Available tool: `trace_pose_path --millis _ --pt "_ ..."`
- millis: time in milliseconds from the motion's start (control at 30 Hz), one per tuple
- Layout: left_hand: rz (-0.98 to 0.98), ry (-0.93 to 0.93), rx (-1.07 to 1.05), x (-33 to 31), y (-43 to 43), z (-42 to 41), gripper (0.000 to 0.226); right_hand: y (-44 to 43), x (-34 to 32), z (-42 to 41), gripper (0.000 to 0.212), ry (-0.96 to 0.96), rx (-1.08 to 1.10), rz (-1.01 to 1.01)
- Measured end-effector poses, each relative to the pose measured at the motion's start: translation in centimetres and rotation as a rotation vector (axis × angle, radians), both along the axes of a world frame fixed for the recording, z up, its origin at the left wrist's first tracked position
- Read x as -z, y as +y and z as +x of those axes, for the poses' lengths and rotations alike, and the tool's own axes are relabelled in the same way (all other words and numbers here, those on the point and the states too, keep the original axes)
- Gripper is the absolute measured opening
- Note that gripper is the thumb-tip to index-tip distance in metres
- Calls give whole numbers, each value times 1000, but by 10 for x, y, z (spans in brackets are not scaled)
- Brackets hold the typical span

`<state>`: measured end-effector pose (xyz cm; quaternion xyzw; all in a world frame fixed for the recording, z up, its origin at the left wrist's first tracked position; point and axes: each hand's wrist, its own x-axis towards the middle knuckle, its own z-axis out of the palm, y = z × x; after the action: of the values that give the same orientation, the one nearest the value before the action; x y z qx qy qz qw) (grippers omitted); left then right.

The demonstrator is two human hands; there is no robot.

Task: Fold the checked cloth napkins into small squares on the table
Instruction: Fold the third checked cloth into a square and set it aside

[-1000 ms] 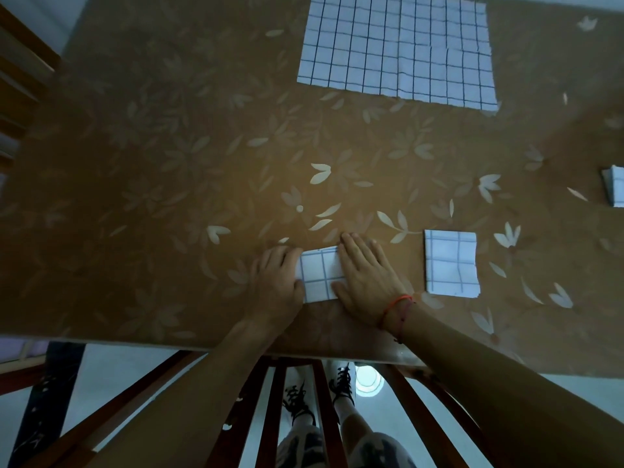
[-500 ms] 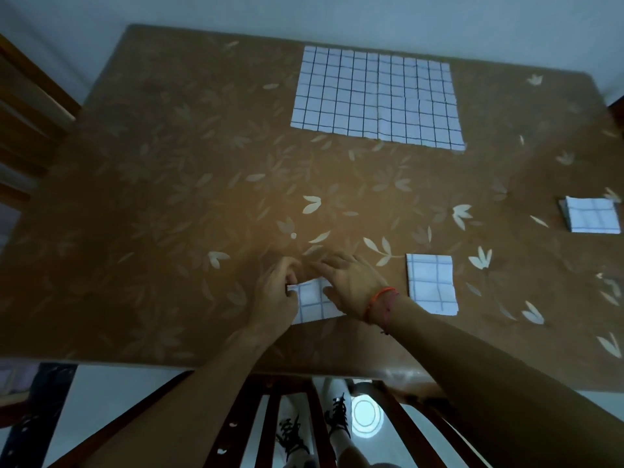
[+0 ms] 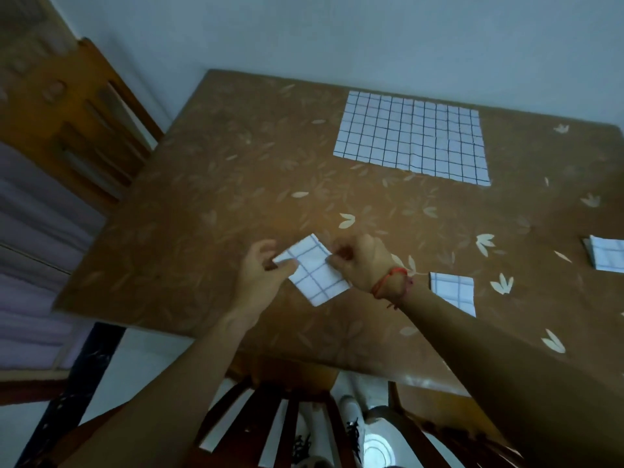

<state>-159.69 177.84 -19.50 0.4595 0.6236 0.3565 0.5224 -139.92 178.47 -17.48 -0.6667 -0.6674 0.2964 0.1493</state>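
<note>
Seen from the head camera, the folded napkin is held skewed like a diamond near the table's near edge, squarely between the grips: the left hand pinches its left corner, the right hand its right side. It is thin, soft white cloth with a dark grid. The unfolded napkin lies flat by the far edge, probably an easier reach for the right hand.

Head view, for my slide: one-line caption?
Left hand and right hand pinch a folded checked napkin; two folded squares lie right, an unfolded napkin beyond.
</note>
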Motion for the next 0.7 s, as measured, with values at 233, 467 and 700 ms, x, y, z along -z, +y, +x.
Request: trace_pose_path --millis 233,467,700 --pt "-125 -151 -112 -14 -8 -46 12 -3 -12 -47 24 481 219 -96" --pt "-58 65 -188 -12 -5 -91 15 -3 -7 -87 11 647 259 -257" --pt "-52 94 -137 -9 13 -120 19 14 9 -115 16 685 356 -371"
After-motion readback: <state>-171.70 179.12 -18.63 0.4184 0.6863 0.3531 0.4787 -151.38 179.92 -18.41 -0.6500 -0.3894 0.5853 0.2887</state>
